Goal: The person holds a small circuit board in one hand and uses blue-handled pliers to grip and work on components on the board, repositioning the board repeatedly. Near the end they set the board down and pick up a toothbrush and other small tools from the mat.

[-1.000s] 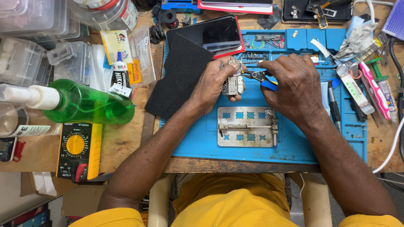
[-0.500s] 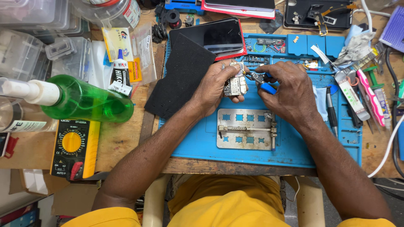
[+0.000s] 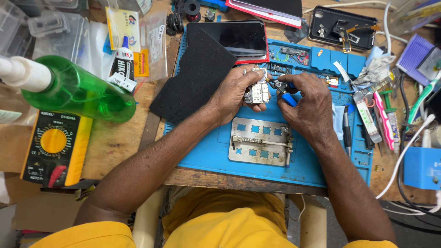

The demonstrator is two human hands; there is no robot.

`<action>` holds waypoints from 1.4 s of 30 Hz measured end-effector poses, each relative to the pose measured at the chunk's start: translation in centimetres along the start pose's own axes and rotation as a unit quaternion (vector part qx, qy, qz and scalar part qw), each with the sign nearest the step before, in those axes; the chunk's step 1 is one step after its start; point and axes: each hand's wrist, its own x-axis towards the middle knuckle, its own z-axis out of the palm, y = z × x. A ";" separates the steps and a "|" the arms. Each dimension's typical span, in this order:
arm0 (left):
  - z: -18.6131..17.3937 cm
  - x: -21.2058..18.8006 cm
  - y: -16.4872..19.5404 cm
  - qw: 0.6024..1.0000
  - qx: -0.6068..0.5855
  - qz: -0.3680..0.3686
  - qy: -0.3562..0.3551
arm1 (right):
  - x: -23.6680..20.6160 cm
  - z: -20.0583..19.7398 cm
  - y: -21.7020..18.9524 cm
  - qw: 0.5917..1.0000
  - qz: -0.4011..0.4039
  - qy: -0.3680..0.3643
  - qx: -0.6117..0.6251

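My left hand (image 3: 237, 94) grips a small circuit board (image 3: 257, 92) above the blue work mat (image 3: 216, 151). Beside it, my right hand (image 3: 304, 106) holds a blue-handled tool (image 3: 285, 94) whose tip touches the board's upper right edge. Just below both hands a metal board holder (image 3: 260, 147) lies on the mat. A black foam sheet (image 3: 195, 82) sits to the left of my left hand, and a phone with a dark screen (image 3: 239, 39) lies behind it.
A green spray bottle (image 3: 76, 89) and a yellow multimeter (image 3: 55, 149) lie at the left. Glue tube and plastic bags (image 3: 131, 43) sit at the back left. Tools, cables and a toothbrush (image 3: 390, 115) crowd the right. A black phone back (image 3: 342, 27) lies far right.
The view has shifted slightly; both hands stay together over the mat, holding the board and the tool as before.
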 end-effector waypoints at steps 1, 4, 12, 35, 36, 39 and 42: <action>0.0 0.0 -0.1 1.000 0.005 0.003 0.003 | -0.1 0.1 0.0 1.000 0.003 -0.004 0.005; 0.0 0.1 -0.2 1.000 0.022 0.011 0.012 | -0.1 0.2 0.2 1.000 0.004 -0.006 -0.015; -0.1 0.0 -0.2 0.999 0.045 0.024 0.013 | -0.1 0.2 -0.1 0.999 -0.004 -0.002 -0.037; 0.1 -0.2 0.5 0.989 0.139 0.054 -0.020 | 0.1 -1.3 -1.1 0.995 0.075 -0.029 0.055; 0.1 -0.1 0.6 0.988 0.139 0.059 -0.027 | 0.2 -1.3 -1.2 0.994 0.084 -0.036 0.057; 0.1 -0.2 0.8 0.986 0.145 0.066 -0.039 | 0.3 -1.6 -1.4 0.991 0.109 -0.053 0.065; 0.0 -0.2 0.9 0.986 0.155 0.056 -0.041 | 0.4 -2.0 -1.5 0.986 0.128 -0.073 0.073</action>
